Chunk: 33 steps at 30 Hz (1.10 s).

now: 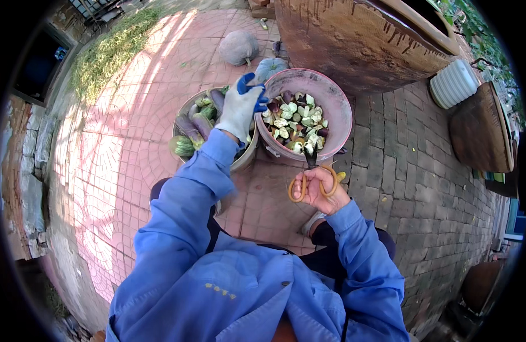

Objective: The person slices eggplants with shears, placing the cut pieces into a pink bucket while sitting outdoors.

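Note:
My left hand (241,104), in a white and blue work glove, is over the gap between two buckets, at the rim of the right one. Its fingers are spread and I see nothing in them. Below it, the left bucket (245,160) is heaped with whole purple and green eggplants (201,124). My bare right hand (320,190) grips scissors (310,159) by their tan loop handles. Their dark blades point away from me over the near rim of the pink-rimmed bucket (337,102). Cut eggplant pieces (295,117) cover that bucket's bottom.
A grey-green pumpkin (239,47) and a paler one (271,67) lie beyond the buckets. A large brown glazed vat (352,42) rises behind the right bucket. Far right stand a white ribbed container (454,83) and another brown vat (481,128). Cut grass (113,51) is spread at the left.

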Tool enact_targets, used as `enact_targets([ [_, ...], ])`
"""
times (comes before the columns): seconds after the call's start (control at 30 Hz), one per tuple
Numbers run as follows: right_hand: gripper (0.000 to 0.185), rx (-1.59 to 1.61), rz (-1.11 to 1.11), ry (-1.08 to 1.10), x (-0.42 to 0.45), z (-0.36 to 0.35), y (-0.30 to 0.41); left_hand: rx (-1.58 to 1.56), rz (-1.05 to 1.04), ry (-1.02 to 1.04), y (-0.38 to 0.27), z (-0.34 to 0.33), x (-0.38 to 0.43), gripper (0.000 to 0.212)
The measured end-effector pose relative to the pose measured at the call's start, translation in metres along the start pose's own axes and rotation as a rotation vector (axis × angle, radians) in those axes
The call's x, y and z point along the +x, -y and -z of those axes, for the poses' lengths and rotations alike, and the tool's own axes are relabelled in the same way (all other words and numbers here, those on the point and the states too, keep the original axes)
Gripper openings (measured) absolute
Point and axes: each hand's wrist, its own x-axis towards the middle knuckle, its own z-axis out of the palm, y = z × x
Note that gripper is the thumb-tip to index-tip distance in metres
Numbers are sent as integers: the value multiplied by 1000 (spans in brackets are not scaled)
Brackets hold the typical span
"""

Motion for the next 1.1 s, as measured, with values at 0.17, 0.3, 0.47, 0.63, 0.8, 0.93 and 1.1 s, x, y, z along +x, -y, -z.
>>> enact_targets([
  [0.17, 24, 48, -25, -19, -23, -13, -11, 106, -79, -174, -32, 60, 18, 49],
  [0.3, 24, 63, -66, 0, -46, -36, -28, 625, -165, -69, -7, 108, 34, 40],
  [0.47, 21, -206, -23, 46, -47, -46, -42, 1556, -324, 119, 14, 106, 3, 39],
  [0.63, 15, -600, 201, -139, -41, -45, -47, 1993, -578, 529, 34, 101, -20, 42],
  [0.8, 15, -712, 292, -86, -39, -49, -52, 1980, -515, 372, 75, 95, -32, 58],
  [0.93, 15, -809, 339, -73, -36, -50, -52, 1884, -476, 171, 79, 88, -26, 39],
  [1.1, 17, -901, 315, -104, -41, -50, -39, 1981, -320, 587, 45, 86, -23, 31],
])
